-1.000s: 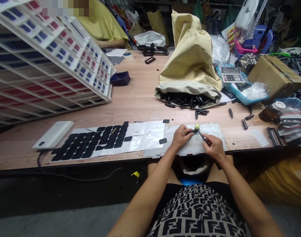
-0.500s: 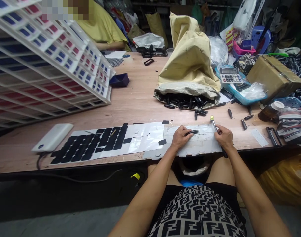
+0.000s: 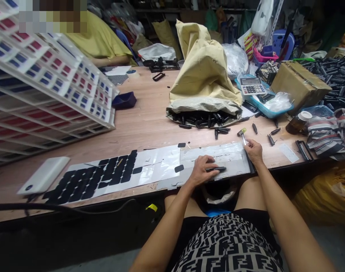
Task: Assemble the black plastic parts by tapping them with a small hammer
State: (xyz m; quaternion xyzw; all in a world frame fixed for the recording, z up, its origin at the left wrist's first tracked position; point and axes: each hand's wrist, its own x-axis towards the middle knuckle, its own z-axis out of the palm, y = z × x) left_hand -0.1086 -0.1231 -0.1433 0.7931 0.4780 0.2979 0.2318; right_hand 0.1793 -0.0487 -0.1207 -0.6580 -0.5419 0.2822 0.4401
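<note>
Yellow-headed hammer in right hand

A wood-grain table carries a gray board, tan sack and purple tray.

Metal-shafted hammer, glossy sheet

Black-and-beige lettered top, black shorts.
</note>
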